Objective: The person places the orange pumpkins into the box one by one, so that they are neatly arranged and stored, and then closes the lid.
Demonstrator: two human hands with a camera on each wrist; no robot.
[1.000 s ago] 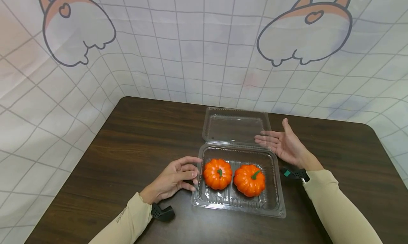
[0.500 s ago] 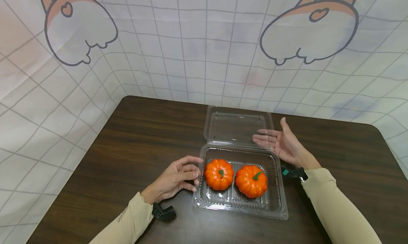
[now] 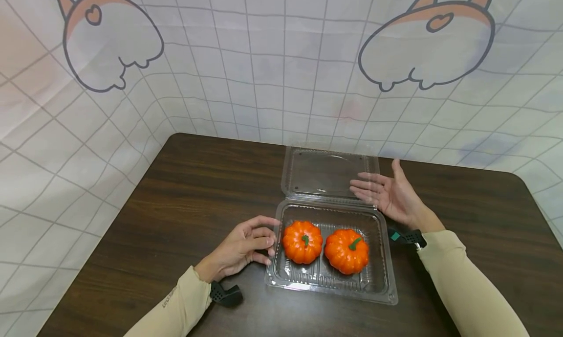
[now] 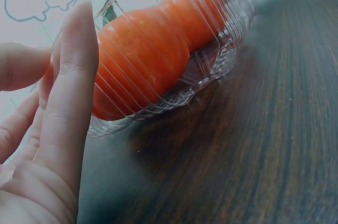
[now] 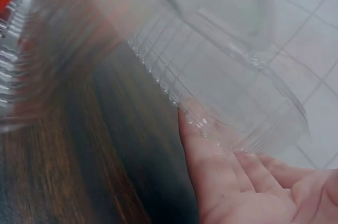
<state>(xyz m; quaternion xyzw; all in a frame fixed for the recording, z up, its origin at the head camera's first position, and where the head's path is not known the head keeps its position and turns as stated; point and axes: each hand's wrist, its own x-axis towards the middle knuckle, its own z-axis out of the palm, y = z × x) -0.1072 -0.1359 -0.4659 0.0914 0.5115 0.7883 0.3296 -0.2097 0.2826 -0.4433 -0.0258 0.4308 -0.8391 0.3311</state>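
Note:
A clear plastic clamshell container (image 3: 334, 290) lies on the table with its base holding two small orange pumpkins with green stems: a left pumpkin (image 3: 302, 244) and a right pumpkin (image 3: 346, 253). My left hand (image 3: 244, 244) holds the base's left rim between thumb and fingers; in the left wrist view a finger (image 4: 68, 92) stands against that edge. Behind the base, the hinged lid (image 3: 325, 173) is tilted back, slightly raised. My right hand (image 3: 393, 197) has its palm up and fingers straight, reaching under the lid's right side; the fingertips show through the plastic.
The dark wooden table (image 3: 198, 190) carries the container right of its middle. A white grid-patterned cloth (image 3: 264, 58) with cartoon animal drawings hangs close behind the table and along its left side. Each wrist wears a black camera mount (image 3: 226, 294).
The lid has tilted up a little, its far edge higher than before. My right hand has risen slightly with it. My left hand keeps its place at the rim, and the pumpkins stay put.

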